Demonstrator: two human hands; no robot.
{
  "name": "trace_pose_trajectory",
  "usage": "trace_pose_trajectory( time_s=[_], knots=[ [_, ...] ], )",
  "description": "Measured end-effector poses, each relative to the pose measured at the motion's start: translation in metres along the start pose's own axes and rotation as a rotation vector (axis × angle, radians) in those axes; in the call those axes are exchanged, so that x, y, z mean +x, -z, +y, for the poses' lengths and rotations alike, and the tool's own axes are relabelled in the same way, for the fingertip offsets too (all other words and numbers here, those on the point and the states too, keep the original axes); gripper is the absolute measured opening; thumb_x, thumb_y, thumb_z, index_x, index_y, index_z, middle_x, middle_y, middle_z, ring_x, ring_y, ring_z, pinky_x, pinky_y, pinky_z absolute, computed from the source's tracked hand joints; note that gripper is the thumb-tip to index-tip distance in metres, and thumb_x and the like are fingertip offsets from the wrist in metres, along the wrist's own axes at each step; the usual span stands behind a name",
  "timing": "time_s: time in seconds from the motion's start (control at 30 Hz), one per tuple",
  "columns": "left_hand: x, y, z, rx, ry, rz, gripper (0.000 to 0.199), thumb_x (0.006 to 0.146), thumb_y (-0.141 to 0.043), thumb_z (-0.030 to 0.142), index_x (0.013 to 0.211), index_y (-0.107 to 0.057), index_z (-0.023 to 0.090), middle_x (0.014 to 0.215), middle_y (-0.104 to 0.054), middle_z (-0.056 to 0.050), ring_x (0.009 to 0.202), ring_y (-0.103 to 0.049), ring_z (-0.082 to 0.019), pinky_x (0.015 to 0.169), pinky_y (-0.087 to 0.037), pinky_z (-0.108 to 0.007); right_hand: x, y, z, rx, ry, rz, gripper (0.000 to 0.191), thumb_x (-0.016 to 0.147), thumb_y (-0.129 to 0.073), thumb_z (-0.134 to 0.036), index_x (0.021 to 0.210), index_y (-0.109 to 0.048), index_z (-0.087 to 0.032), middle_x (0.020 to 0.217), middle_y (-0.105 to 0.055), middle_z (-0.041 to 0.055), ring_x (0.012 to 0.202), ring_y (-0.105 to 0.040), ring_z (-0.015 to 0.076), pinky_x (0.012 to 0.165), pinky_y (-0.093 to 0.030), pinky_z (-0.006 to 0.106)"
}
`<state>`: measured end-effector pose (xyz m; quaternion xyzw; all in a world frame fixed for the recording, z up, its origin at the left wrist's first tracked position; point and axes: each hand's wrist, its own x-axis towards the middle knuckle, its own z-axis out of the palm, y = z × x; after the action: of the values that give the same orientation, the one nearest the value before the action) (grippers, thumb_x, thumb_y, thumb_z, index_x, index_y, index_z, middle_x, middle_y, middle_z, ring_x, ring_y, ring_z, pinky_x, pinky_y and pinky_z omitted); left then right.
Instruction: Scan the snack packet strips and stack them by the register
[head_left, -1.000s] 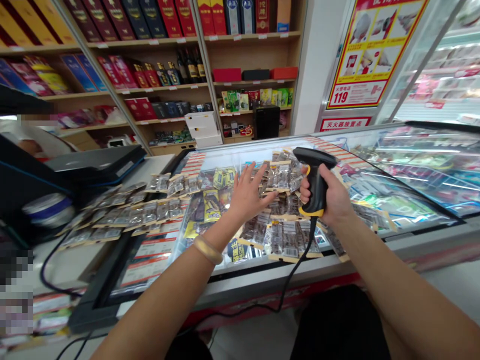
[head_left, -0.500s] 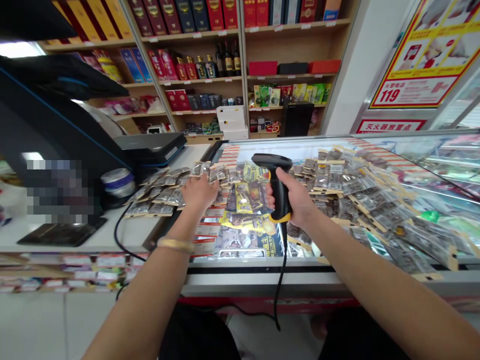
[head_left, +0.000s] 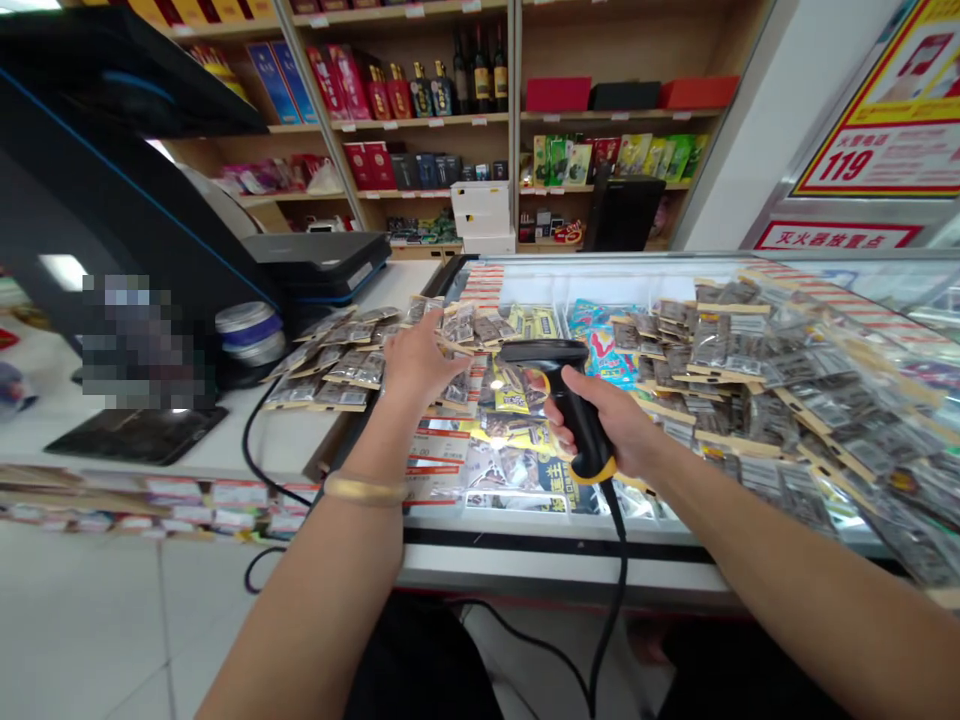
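Observation:
My right hand (head_left: 607,415) is wrapped around the grip of a black and yellow barcode scanner (head_left: 581,420), held above the glass top with its head tilted to the left. My left hand (head_left: 421,360) reaches over small clear packets (head_left: 459,322) with tan card edges. Its thumb and fingers are apart, and its fingertips are near or touching the packets; exact contact is hidden. More such packets (head_left: 352,368) lie left of that hand, and a large heap of them (head_left: 750,370) spreads out on the right. Under the glass are yellow snack bags (head_left: 517,432).
A dark checkout terminal (head_left: 127,190) stands at the left, beside stacked rolls of tape (head_left: 251,335). Behind the glass-topped freezer (head_left: 480,562) are shelves with boxes and bottles (head_left: 480,75). The scanner's cable (head_left: 619,580) hangs over the front edge.
The view has shifted. The scanner has come lower, and its head is now over the yellow bags. My left hand has raised its wrist slightly, with the thumb now spread outward.

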<state>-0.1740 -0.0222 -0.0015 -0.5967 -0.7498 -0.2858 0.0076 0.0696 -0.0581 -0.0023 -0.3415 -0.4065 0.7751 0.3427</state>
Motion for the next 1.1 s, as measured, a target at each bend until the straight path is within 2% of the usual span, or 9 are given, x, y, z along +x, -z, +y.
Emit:
trace_pose_trajectory(
  time_s=[0.13, 0.2, 0.33, 0.47, 0.63, 0.8, 1.1],
  knots=[
    [-0.002, 0.0, 0.0, -0.285, -0.04, 0.035, 0.072, 0.062, -0.076, 0.026, 0.132, -0.062, 0.022, 0.11, -0.071, -0.008, 0.1, -0.066, -0.026, 0.098, -0.049, -0.039, -0.001, 0.001, 0.002, -0.016, 0.01, -0.01, 0.035, 0.082, -0.068, -0.05, 0.089, -0.058, -0.018, 0.06, -0.057, -0.0017, 0.044, -0.048, 0.0101, 0.039, -0.041, 0.022],
    [-0.002, -0.001, 0.0, -0.452, -0.017, 0.051, 0.065, 0.061, -0.074, 0.022, 0.125, -0.067, 0.021, 0.102, -0.072, -0.006, 0.088, -0.066, -0.021, 0.09, -0.052, -0.035, -0.001, 0.002, 0.002, -0.018, 0.018, -0.019, 0.036, 0.081, -0.069, -0.051, 0.088, -0.058, -0.018, 0.06, -0.057, -0.0014, 0.044, -0.048, 0.0103, 0.039, -0.041, 0.022],
    [0.0, -0.001, 0.003, -0.868, 0.155, 0.085, 0.059, 0.056, -0.076, 0.021, 0.115, -0.069, 0.016, 0.081, -0.068, -0.001, 0.071, -0.063, -0.015, 0.076, -0.053, -0.03, -0.003, 0.002, 0.002, -0.008, 0.016, -0.031, 0.037, 0.08, -0.071, -0.051, 0.089, -0.058, -0.018, 0.061, -0.057, -0.0015, 0.045, -0.048, 0.0101, 0.039, -0.041, 0.022],
    [-0.001, 0.002, 0.009, -1.141, 0.316, 0.167, 0.047, 0.053, -0.076, 0.019, 0.099, -0.069, 0.015, 0.075, -0.067, 0.001, 0.071, -0.065, -0.014, 0.071, -0.053, -0.026, -0.005, 0.001, 0.002, -0.018, -0.011, -0.063, 0.038, 0.078, -0.073, -0.051, 0.09, -0.059, -0.018, 0.061, -0.058, -0.0019, 0.044, -0.048, 0.0099, 0.039, -0.041, 0.021],
    [-0.002, 0.001, 0.013, -1.202, 0.311, 0.219, 0.034, 0.053, -0.075, 0.02, 0.086, -0.068, 0.016, 0.075, -0.069, 0.001, 0.076, -0.067, -0.015, 0.074, -0.054, -0.026, -0.008, -0.001, 0.002, -0.062, -0.032, -0.112, 0.039, 0.076, -0.074, -0.052, 0.088, -0.059, -0.018, 0.061, -0.058, -0.0021, 0.042, -0.048, 0.0094, 0.037, -0.041, 0.021],
    [-0.003, -0.002, 0.015, -1.189, 0.285, 0.218, 0.034, 0.052, -0.075, 0.02, 0.085, -0.068, 0.015, 0.074, -0.069, 0.0, 0.075, -0.066, -0.015, 0.074, -0.053, -0.026, -0.008, -0.002, 0.003, -0.114, -0.031, -0.136, 0.049, 0.067, -0.079, -0.06, 0.072, -0.054, -0.018, 0.057, -0.057, -0.0019, 0.04, -0.047, 0.008, 0.036, -0.041, 0.02],
    [-0.004, -0.003, 0.016, -1.172, 0.29, 0.221, 0.034, 0.055, -0.075, 0.02, 0.088, -0.069, 0.016, 0.078, -0.071, -0.002, 0.077, -0.068, -0.016, 0.074, -0.054, -0.027, -0.006, 0.001, 0.006, -0.127, -0.058, -0.15, 0.046, 0.073, -0.075, -0.059, 0.072, -0.054, -0.018, 0.056, -0.057, -0.0017, 0.041, -0.047, 0.0087, 0.037, -0.042, 0.02]
  ],
)
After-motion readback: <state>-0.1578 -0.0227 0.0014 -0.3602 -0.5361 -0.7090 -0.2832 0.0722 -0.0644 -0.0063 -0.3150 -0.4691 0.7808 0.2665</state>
